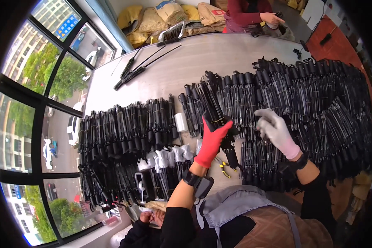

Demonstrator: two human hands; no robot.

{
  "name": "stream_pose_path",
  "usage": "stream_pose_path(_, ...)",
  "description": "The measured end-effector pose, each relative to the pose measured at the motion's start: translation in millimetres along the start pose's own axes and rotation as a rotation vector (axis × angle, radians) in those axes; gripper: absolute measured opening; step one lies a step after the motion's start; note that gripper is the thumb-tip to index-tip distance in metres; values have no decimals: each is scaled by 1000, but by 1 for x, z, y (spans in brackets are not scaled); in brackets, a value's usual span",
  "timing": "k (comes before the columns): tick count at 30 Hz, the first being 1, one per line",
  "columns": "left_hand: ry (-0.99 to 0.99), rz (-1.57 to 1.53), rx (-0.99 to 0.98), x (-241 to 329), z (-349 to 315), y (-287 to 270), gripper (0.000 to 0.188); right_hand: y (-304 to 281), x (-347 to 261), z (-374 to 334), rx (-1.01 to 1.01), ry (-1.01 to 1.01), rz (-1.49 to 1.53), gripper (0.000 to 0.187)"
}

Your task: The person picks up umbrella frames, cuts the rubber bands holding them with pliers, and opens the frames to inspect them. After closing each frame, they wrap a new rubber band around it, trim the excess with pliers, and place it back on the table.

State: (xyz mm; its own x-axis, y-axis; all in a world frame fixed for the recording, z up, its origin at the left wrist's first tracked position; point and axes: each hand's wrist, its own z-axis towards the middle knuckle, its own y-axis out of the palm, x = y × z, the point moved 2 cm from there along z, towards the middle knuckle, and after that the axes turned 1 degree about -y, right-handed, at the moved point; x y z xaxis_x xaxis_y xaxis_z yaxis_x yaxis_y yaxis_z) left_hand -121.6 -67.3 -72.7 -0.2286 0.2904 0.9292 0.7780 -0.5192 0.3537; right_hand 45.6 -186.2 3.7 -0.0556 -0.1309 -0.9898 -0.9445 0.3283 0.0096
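Observation:
My left hand, in a red glove with dark fingertips, is closed around a bundle of black folded umbrella frames. The bundle is held tilted above the table, with a thin tan band around its middle and a black handle end hanging below the hand. To its right, my right hand, in a white and pink glove, hovers over the rows of umbrella frames. Its fingers are bent and apart, with nothing visible between them. Yellow-handled pliers lie just below my left hand.
More black umbrella frames stand packed at the left, beside a white cylinder and white-wrapped pieces. Longer black rods lie on the far table. One co-worker's hand shows beyond; another's hands are at the lower left.

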Motion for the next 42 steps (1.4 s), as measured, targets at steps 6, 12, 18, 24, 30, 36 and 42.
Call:
stream_pose_path(6, -92, -109, 61, 6, -59, -18, 40, 72, -12, 5, -97, -889, -889, 20)
stream_pose_path(12, 189, 177, 182, -1, -93, -43, 42, 127, 3, -4, -231, -1062, -1112, 16)
stream_pose_path(18, 85, 451, 398, -26, -141, -52, 55, 124, 20, -24, -432, -107, -200, 8)
stream_pose_path(24, 400, 1275, 476, -23, -158, -68, 42, 121, 109, -53, -495, -70, -412, 12)
stream_pose_path(30, 281, 1283, 231, -59, -182, -89, 37, 78, 89, -66, -439, 596, 553, 24)
stream_pose_path(36, -320, -62, 161, -35, -180, -87, 29, 24, 17, -87, -452, 175, 928, 34)
stream_pose_path(42, 1, -734, -518, 29, -109, -36, 47, 95, 68, -103, -404, 440, 566, 37)
